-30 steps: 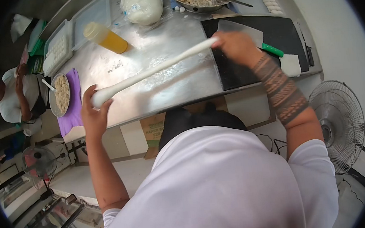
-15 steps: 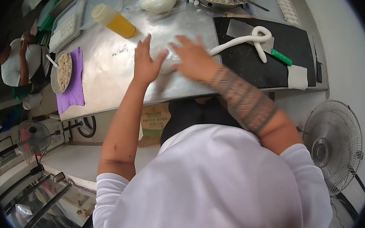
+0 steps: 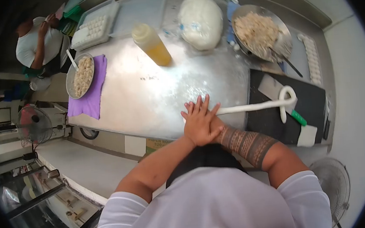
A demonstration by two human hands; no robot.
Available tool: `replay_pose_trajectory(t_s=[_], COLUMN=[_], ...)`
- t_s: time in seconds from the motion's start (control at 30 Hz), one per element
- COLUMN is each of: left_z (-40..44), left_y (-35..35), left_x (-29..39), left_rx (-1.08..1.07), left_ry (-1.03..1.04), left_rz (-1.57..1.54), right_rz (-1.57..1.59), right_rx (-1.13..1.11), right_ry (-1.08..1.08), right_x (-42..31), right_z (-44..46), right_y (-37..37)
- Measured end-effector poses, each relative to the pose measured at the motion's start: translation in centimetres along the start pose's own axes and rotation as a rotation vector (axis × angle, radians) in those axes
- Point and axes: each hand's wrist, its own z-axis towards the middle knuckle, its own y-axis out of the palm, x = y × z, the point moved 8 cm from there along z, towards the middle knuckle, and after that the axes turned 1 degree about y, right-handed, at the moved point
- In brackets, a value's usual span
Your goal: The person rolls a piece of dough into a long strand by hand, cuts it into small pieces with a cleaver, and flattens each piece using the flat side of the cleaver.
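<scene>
Dough (image 3: 250, 107), one slim, smooth white rope beneath fingers (image 3: 205, 105)

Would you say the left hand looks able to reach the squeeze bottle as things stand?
Probably yes: the left hand lies on top of the right hand, and nothing stands on the tabletop between them and the squeeze bottle.

Left hand (image 3: 200, 127) atop right hand (image 3: 216, 122), dough rope (image 3: 250, 107) reaching over black board (image 3: 266, 126)

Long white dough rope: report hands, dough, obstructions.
Left hand stacked over right hand, at one end of the long white dough rope. Other end looped on flat black board. Possible obstruction: green-handled flat blade partly under the loop.
</scene>
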Motion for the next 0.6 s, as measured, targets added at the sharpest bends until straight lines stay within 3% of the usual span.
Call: replay_pose_trajectory(t_s=[0.2,0.33,0.5,0.6], left_z=[11.2,7.3,-5.6,-2.8], left_y=[-4.7,-2.3,2.5,1.6], left_x=[-9.6,-6.2,1.7,0.0], left_rx=[0.186,0.062,-0.068,0.027], left_ry=[0.047,0.185,0.104,0.071], left_rz=[-0.012,0.012,-0.193,-0.103], right_rz=[0.187,0.225,0.08,0.012], right_rx=[0.079,0.045,-0.078,-0.085], right_ry=[0.023,0.014,-0.015,-0.018], right_x=[6.6,4.2,-1.0,-0.4], right_z=[11.4,7.3,-2.9,-1.3], right_y=[-0.6,0.5,1.4,1.1])
